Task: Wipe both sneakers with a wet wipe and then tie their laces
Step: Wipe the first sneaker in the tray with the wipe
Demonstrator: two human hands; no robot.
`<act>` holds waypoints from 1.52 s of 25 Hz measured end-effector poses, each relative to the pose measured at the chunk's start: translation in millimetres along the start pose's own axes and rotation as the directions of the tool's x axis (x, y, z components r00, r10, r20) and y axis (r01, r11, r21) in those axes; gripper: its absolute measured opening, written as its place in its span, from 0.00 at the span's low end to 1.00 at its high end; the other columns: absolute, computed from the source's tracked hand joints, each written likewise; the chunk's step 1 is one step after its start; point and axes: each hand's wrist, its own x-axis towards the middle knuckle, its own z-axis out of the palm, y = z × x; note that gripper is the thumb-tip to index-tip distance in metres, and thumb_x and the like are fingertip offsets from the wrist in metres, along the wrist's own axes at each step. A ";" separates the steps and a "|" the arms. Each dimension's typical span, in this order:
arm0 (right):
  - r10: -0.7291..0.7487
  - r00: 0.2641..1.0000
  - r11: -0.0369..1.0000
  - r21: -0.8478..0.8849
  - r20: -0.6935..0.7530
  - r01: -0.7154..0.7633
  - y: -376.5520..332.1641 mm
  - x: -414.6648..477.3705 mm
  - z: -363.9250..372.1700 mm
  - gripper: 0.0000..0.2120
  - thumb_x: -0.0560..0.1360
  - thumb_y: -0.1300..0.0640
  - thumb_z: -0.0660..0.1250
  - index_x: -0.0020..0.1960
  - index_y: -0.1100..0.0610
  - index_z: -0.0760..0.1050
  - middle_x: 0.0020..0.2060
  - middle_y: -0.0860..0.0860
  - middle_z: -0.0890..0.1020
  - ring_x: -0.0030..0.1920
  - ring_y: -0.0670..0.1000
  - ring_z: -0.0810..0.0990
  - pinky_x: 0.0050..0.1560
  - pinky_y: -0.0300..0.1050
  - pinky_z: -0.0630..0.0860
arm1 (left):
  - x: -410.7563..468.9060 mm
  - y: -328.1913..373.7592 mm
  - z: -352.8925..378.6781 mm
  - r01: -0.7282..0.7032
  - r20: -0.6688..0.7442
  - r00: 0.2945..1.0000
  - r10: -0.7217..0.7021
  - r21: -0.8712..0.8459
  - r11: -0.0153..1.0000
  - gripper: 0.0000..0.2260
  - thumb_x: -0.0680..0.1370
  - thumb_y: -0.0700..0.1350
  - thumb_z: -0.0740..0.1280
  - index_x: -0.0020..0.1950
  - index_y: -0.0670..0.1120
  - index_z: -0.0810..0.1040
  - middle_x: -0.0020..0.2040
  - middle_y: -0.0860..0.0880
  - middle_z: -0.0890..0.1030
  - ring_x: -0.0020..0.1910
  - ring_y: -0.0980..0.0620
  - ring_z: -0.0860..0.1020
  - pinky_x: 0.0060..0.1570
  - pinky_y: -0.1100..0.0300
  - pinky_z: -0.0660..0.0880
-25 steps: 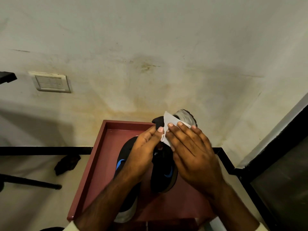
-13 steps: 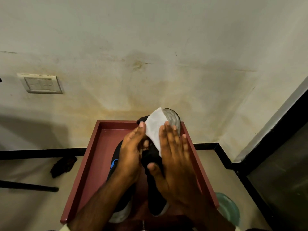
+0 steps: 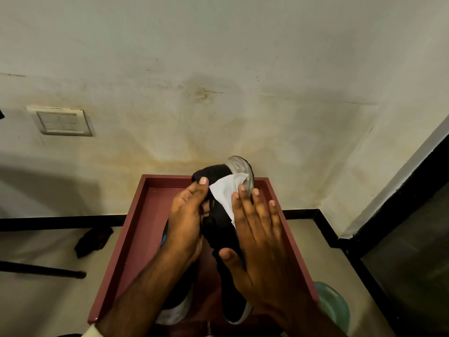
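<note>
Right hand (image 3: pixel 263 242) lay flat and spread, fingers together, pressing a white wipe (image 3: pixel 226 193) against the raised sneaker (image 3: pixel 218 215), whose black upper ran lengthwise away from the person with its grey toe (image 3: pixel 239 166) lifted over the far rim of the red tray (image 3: pixel 136 229). Left hand (image 3: pixel 187 222) was curled around the shoe's other side, thumb up near the toe, steadying it. That shoe sat between the two palms, its long axis in line with the right hand's fingers, so a stroke along the side would likely travel toward the toe, which lay just beyond the fingertips. Of the two, the right hand was the one touching the wipe. A second sneaker (image 3: pixel 175 310) rested flat in the tray, mostly hidden beneath the left forearm, its pale heel toward the person. Whether the laces were tied could not be told. Left of the tray a dark cloth (image 3: pixel 93 240) lay on the floor; above it a switch plate (image 3: pixel 60 121) was set in the wall.
</note>
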 end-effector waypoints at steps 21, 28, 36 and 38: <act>-0.052 0.989 0.988 0.152 0.135 0.031 -14.5 23.7 -8.2 0.37 0.83 0.33 0.41 0.86 0.51 0.40 0.85 0.45 0.41 0.85 0.49 0.38 0.84 0.63 0.44 | 7.6 -4.0 4.1 0.124 -0.172 0.979 -0.114 0.048 0.991 0.15 0.78 0.45 0.68 0.43 0.32 0.78 0.35 0.39 0.78 0.33 0.43 0.74 0.33 0.57 0.73; -0.117 0.965 0.993 0.024 0.234 0.115 -36.1 -12.0 17.5 0.42 0.83 0.28 0.47 0.85 0.50 0.37 0.85 0.43 0.37 0.84 0.44 0.35 0.83 0.52 0.40 | 38.2 10.3 -25.9 0.153 -0.340 0.926 -0.165 -0.061 0.986 0.15 0.84 0.50 0.65 0.57 0.39 0.83 0.44 0.45 0.89 0.40 0.50 0.88 0.37 0.60 0.81; 0.126 0.962 0.972 0.163 0.243 -0.168 -14.0 15.2 5.6 0.40 0.79 0.25 0.38 0.80 0.41 0.24 0.78 0.36 0.26 0.79 0.38 0.26 0.77 0.38 0.30 | 11.6 0.7 -1.4 0.205 -0.259 0.949 -0.179 0.075 0.976 0.12 0.85 0.47 0.64 0.54 0.40 0.82 0.39 0.46 0.88 0.36 0.51 0.87 0.33 0.60 0.82; 0.051 0.936 0.967 0.218 0.347 -0.133 -21.2 2.4 -0.3 0.37 0.78 0.24 0.38 0.76 0.35 0.22 0.75 0.31 0.24 0.76 0.33 0.24 0.73 0.33 0.28 | 17.9 7.7 -9.6 0.198 -0.326 0.929 -0.174 0.041 0.979 0.12 0.85 0.47 0.64 0.53 0.41 0.83 0.41 0.46 0.88 0.37 0.51 0.87 0.36 0.59 0.83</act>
